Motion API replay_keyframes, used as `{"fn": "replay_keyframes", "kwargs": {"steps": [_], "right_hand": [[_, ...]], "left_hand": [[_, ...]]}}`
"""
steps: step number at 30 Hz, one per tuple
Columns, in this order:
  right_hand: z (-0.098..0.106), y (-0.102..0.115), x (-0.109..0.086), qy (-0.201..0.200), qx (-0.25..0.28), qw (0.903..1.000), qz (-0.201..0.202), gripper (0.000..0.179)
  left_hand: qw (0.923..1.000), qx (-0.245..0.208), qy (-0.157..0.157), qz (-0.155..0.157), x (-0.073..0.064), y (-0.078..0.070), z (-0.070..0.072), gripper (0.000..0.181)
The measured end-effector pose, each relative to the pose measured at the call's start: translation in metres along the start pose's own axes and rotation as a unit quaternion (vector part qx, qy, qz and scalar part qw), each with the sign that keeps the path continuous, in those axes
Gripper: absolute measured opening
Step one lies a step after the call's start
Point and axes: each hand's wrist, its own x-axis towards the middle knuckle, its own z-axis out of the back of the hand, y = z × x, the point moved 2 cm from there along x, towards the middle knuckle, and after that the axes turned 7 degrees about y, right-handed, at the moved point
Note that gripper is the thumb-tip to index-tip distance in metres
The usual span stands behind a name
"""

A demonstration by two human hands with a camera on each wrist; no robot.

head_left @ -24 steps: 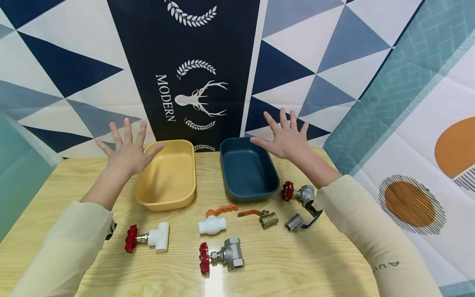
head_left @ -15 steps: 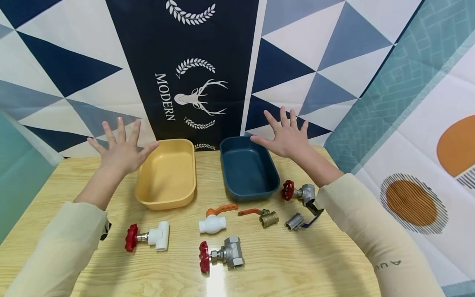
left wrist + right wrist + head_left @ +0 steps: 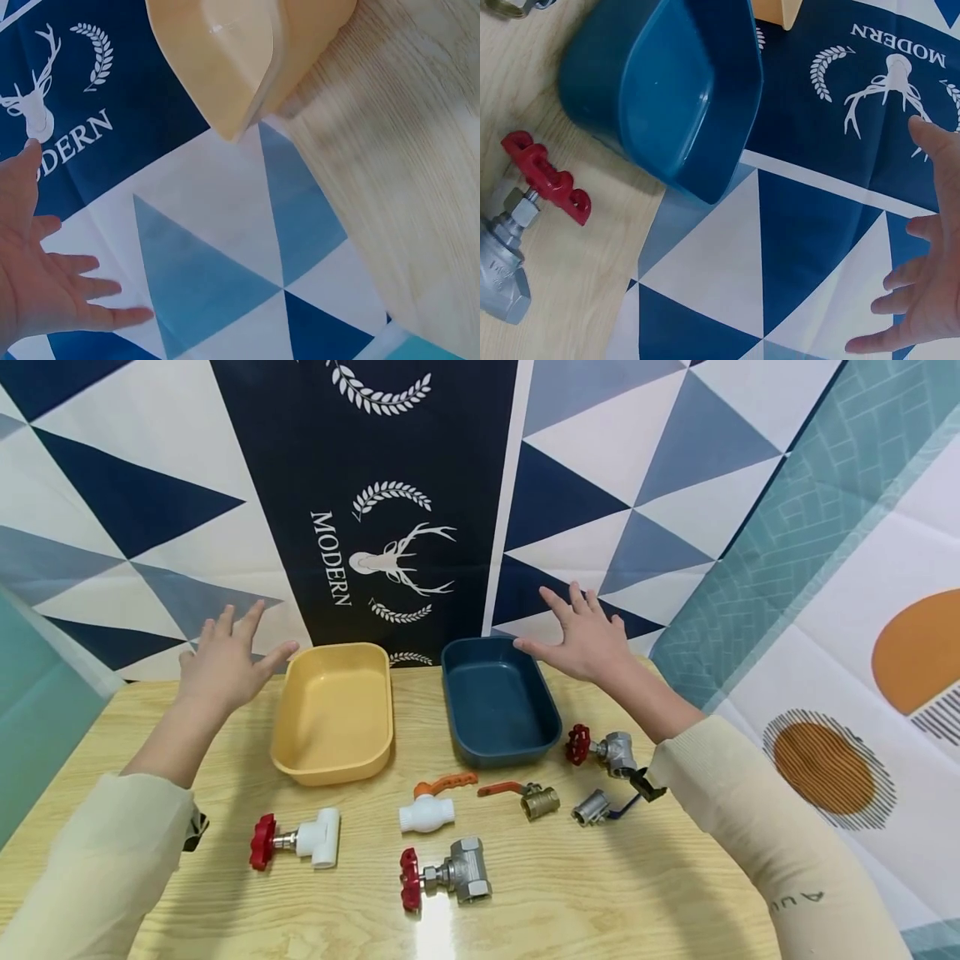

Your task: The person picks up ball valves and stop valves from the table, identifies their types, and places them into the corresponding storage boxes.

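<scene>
My left hand (image 3: 223, 667) hovers with spread fingers beside the yellow bin (image 3: 337, 714), holding nothing. To the right, my right hand (image 3: 585, 639) is held up with fingers apart by the far right corner of the dark blue bin (image 3: 501, 702), also holding nothing. Both bins show bare floors. In front of them lie a white valve with a red handwheel (image 3: 318, 838), a white ball valve with an orange lever (image 3: 427, 814), a brass ball valve (image 3: 540, 803) and a metal gate valve with a red wheel (image 3: 468, 872).
Below my right forearm lie another red-wheeled metal valve (image 3: 618, 752) and a small metal ball valve with a blue lever (image 3: 592, 808). A patterned cloth (image 3: 397, 443) hangs behind the wooden table (image 3: 570, 902). Another printed cloth (image 3: 825, 677) hangs at the right.
My left hand has moved left, away from the yellow bin, and turned slightly. The right hand has shifted slightly right, its fingers a little more bent. Bins and valves have stayed put.
</scene>
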Motion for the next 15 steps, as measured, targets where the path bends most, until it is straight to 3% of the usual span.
{"fn": "replay_keyframes", "kwargs": {"steps": [7, 15], "right_hand": [[-0.003, -0.007, -0.002, -0.031, -0.003, 0.9994, 0.015, 0.091], [-0.007, -0.019, -0.006, -0.046, 0.025, 0.9981, 0.033, 0.083]], "left_hand": [[0.9978, -0.066, -0.001, 0.012, 0.000, 0.012, 0.000, 0.091], [0.9861, -0.165, 0.006, 0.017, -0.001, 0.023, -0.005, 0.091]]}}
